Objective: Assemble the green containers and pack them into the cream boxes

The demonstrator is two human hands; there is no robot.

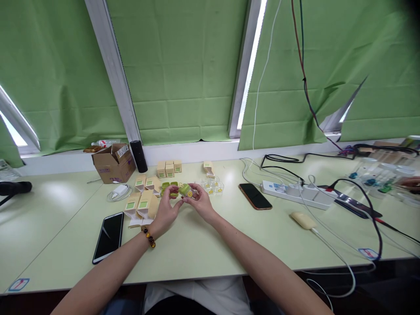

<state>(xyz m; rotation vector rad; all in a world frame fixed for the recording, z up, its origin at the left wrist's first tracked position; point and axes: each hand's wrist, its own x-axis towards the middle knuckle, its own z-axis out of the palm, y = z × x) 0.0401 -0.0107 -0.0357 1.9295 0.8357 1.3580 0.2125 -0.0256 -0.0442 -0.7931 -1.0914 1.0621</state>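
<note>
Between my two hands, just above the table, is a small light-green object with a yellow part (185,190); its exact kind is too small to make out. My right hand (202,203) pinches it from the right with thumb and fingers. My left hand (166,211), wearing a beaded bracelet, curls around its left side with thumb and fingertips on it. Behind my left fingers sit green open containers (165,185), partly hidden. Clear plastic cups with yellow bits inside (215,186) stand beyond my right hand. Opened cardboard boxes with green labels (146,203) lie left of my left hand.
Small closed boxes (169,169) and a single box (208,168) stand farther back. A phone (108,236) lies left, another phone (255,196) right, near a power strip (298,194) with cables. A brown carton (113,164) and black cylinder (138,156) stand back left.
</note>
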